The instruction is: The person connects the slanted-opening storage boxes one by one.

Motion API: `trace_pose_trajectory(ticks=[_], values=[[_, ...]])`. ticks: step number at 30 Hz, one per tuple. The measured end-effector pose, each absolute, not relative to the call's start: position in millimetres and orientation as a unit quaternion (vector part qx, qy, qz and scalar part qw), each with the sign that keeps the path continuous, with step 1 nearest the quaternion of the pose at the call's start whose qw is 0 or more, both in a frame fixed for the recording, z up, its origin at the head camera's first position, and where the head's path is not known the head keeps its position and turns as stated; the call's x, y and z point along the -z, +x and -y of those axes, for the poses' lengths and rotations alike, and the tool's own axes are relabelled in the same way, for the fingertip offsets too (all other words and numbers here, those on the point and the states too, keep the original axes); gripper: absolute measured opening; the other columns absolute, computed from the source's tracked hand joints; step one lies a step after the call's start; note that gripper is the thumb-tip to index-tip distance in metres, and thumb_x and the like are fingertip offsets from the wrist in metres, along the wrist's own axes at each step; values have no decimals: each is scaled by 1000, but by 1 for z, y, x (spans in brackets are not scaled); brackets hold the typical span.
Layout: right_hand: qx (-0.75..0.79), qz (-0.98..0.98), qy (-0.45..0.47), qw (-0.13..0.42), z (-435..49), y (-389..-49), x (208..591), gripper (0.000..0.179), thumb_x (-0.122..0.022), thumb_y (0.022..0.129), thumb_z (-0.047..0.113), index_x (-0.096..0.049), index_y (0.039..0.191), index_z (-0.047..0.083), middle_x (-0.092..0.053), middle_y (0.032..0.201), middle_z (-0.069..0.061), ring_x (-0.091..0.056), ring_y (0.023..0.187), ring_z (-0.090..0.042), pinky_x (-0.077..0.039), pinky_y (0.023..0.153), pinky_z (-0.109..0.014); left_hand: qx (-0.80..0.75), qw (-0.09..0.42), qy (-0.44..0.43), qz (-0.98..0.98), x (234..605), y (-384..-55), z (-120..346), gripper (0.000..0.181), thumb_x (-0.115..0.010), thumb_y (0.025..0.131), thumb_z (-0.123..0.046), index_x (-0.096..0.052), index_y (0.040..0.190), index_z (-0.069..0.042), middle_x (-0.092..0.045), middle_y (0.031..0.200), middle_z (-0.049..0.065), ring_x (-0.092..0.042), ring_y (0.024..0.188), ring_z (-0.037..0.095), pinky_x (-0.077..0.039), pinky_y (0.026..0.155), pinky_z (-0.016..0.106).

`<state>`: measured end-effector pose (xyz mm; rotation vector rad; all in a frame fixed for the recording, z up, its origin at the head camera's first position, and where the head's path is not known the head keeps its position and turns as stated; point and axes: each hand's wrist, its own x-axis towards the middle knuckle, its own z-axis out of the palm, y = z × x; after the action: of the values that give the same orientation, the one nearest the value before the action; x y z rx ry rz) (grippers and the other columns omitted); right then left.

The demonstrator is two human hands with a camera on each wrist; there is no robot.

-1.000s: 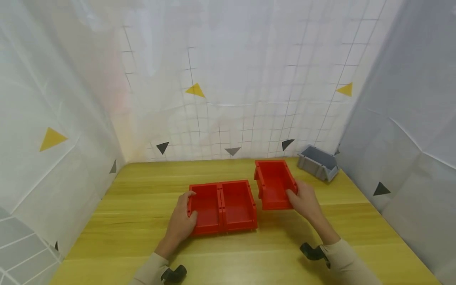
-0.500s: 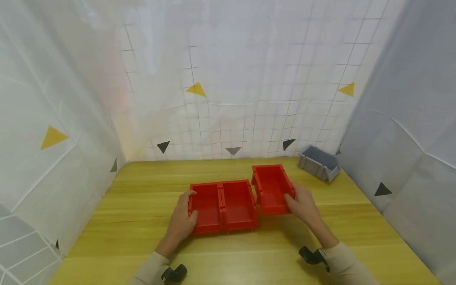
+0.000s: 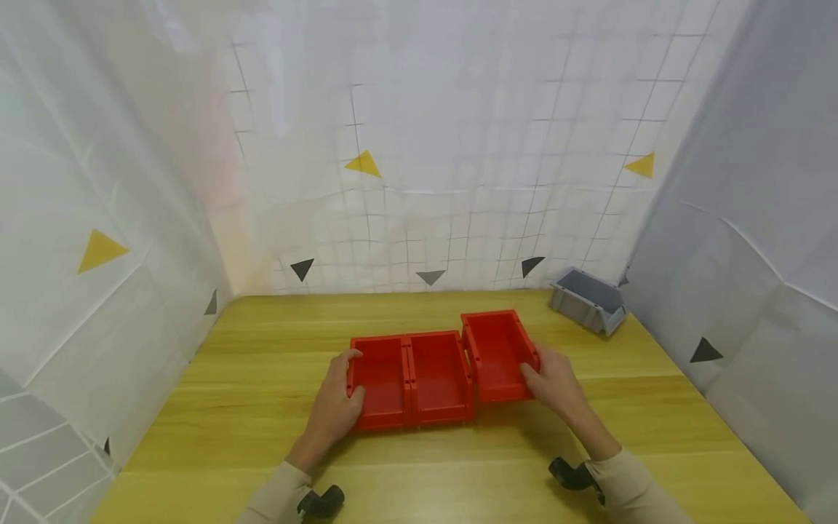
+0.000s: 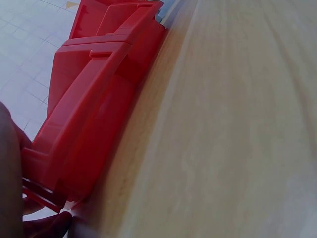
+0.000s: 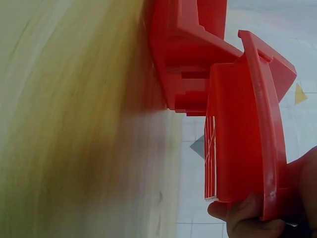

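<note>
Two red storage bins stand joined side by side on the table, a left bin [image 3: 380,389] and a middle bin [image 3: 440,378]. My left hand [image 3: 335,400] grips the left bin by its outer side wall, thumb over the rim. A third red bin [image 3: 499,356] is held by my right hand [image 3: 558,377] at its right wall, thumb inside and fingers underneath. In the right wrist view this held bin [image 5: 240,134] hangs above the tabletop, close against the side of the middle bin [image 5: 183,54]. Whether their edges touch cannot be told.
A grey storage bin [image 3: 589,300] stands at the table's back right corner. The wood-patterned table [image 3: 425,473] is enclosed by white sheeting [image 3: 425,145] behind and at both sides. Each wrist wears a black camera mount.
My right hand has brought the third red bin down and slightly left, nearer the middle bin. The left hand still holds the left bin in place.
</note>
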<state>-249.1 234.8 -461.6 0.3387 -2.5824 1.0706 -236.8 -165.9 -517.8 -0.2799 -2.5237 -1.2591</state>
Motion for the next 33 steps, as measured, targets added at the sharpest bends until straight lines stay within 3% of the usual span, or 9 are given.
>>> trace_pose_trajectory(ticks=[12, 18, 21, 26, 33], values=[[-348, 920, 125, 133, -239, -253, 466, 26, -66, 88, 2, -67, 111, -10, -71, 91, -16, -63, 71, -23, -56, 63, -38, 439, 155, -99, 879, 516, -238, 167, 59, -67, 88, -4, -47, 142, -17, -51, 142, 6, -55, 118, 31, -50, 99, 55], [-315, 943, 89, 68, -239, -252, 450, 52, -70, 97, 29, -59, 132, -8, -70, 113, -22, -67, 92, -34, -58, 79, -50, 438, 148, -96, 882, 517, -237, 167, 58, -65, 90, -4, -46, 143, -17, -50, 143, 7, -55, 118, 30, -51, 98, 54], [-299, 944, 94, 103, -229, -256, 436, 64, -66, 100, 41, -53, 142, -7, -62, 132, -27, -61, 115, -45, -51, 95, -60, 437, 152, -100, 881, 515, -236, 167, 59, -65, 89, -3, -46, 144, -16, -51, 143, 9, -55, 117, 31, -51, 97, 55], [-256, 939, 170, 155, -192, -274, 417, 64, -61, 103, 38, -49, 148, -6, -48, 150, -28, -41, 139, -48, -32, 112, -64, 433, 161, -107, 880, 514, -236, 168, 60, -66, 88, -2, -46, 144, -14, -51, 142, 10, -55, 116, 31, -52, 97, 56], [-212, 950, 213, 80, -142, -300, 419, 75, -52, 105, 50, -43, 151, -9, -39, 156, -32, -31, 146, -50, -17, 118, -65, 434, 160, -100, 881, 518, -236, 166, 58, -65, 90, -2, -47, 143, -17, -51, 141, 7, -55, 115, 30, -51, 97, 54]])
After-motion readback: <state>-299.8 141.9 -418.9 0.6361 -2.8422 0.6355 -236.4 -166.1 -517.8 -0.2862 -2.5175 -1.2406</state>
